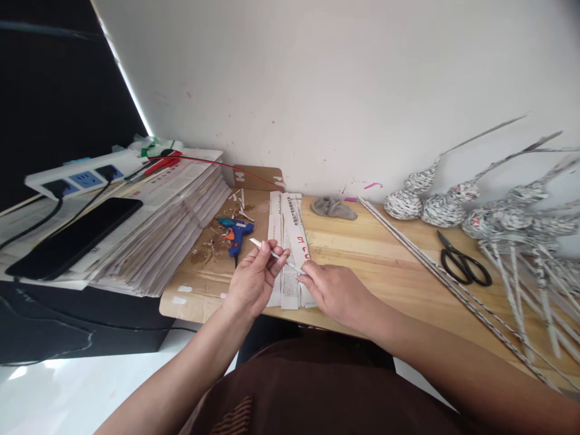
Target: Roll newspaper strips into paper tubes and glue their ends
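Between my two hands runs a thin white rolled-paper stick (255, 242), its pointed end sticking out past the left fingertips. My left hand (256, 275) is palm up, with thumb and fingers closed around the stick. The other part of it is pinched in my right hand (338, 295), seen from the back, which hides most of that end. Beneath and beyond the hands lie flat newspaper strips (292, 211) with black and red print. To the left, a blue hot glue gun (240, 237) rests on a stained cardboard sheet (194, 296).
A newspaper stack (190, 217) at left carries a black phone (75, 238) and a white power strip (86, 176). Rightward are a grey cloth piece (333, 208), long paper sticks (408, 240), black scissors (462, 260) and several woven paper gourds (441, 208). A wall stands behind the table.
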`<move>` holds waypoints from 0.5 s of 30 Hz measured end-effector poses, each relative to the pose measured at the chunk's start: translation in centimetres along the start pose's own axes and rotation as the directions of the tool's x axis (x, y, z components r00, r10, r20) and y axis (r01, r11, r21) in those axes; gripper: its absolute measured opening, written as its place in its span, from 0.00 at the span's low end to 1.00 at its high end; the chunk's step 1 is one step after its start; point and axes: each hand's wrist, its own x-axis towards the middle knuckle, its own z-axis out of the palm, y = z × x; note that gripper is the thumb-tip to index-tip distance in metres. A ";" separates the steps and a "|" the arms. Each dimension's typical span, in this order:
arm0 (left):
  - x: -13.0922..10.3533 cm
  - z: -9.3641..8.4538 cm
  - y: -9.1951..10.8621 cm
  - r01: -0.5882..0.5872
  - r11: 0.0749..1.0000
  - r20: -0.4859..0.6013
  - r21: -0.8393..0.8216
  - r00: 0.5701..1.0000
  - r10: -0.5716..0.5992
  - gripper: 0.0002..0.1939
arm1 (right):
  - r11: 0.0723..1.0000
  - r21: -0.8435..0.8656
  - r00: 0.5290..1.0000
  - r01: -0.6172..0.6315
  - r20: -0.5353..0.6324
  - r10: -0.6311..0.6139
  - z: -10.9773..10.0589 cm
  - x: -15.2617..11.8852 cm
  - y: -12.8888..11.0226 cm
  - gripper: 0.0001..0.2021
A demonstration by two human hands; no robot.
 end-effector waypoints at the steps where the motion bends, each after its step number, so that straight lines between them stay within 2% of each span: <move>1: 0.0 -0.1 0.0 0.000 1.000 0.007 0.001 1.000 0.000 0.06 | 1.000 0.008 1.000 0.005 0.005 -0.005 0.1 0.1 -0.2 0.12; 3: -0.1 -0.2 0.1 0.008 1.000 0.023 0.001 1.000 -0.008 0.06 | 0.975 0.210 0.990 -0.067 0.137 0.038 0.3 0.2 -0.1 0.15; 5: -0.2 -0.4 0.2 0.026 1.000 0.038 -0.002 0.999 -0.026 0.06 | 0.858 0.456 0.935 -0.236 0.348 0.072 0.3 0.4 0.1 0.19; 6: -0.3 -0.5 0.3 0.032 0.999 0.040 -0.005 0.999 -0.032 0.06 | 0.793 0.523 0.901 -0.311 0.429 0.071 0.3 0.4 0.2 0.19; 7: -0.3 -0.6 0.3 0.034 0.999 0.037 -0.007 0.999 -0.033 0.07 | 0.765 0.546 0.884 -0.342 0.463 0.065 0.4 0.4 0.3 0.19; 8: -0.3 -0.7 0.3 0.030 1.000 0.027 -0.009 0.999 -0.030 0.06 | 0.789 0.528 0.895 -0.315 0.441 0.062 0.4 0.3 0.3 0.18; 9: -0.3 -0.8 0.2 0.026 1.000 0.016 -0.010 1.000 -0.026 0.06 | 0.852 0.463 0.925 -0.246 0.374 0.064 0.4 0.2 0.2 0.17; 11: -0.3 -0.8 0.1 0.012 1.000 -0.001 -0.012 1.000 -0.012 0.06 | 0.971 0.224 0.984 -0.087 0.173 0.048 0.6 0.0 -0.2 0.13; 12: -0.3 -0.9 0.1 0.007 1.000 -0.007 -0.013 1.000 -0.007 0.06 | 0.992 0.117 0.995 -0.035 0.095 0.024 0.8 -0.1 -0.3 0.12; 13: -0.3 -0.9 0.1 0.006 1.000 -0.012 -0.014 1.000 -0.006 0.06 | 0.997 0.070 0.998 -0.015 0.061 0.011 0.9 -0.2 -0.4 0.11; 14: -0.4 -0.9 0.1 0.008 1.000 -0.016 -0.013 1.000 -0.008 0.06 | 0.994 0.101 0.997 -0.030 0.075 0.023 1.1 -0.2 -0.5 0.12; 15: -0.4 -0.9 0.2 0.011 1.000 -0.019 -0.012 1.000 -0.012 0.06 | 0.976 0.202 0.989 -0.080 0.135 0.054 1.3 -0.3 -0.4 0.13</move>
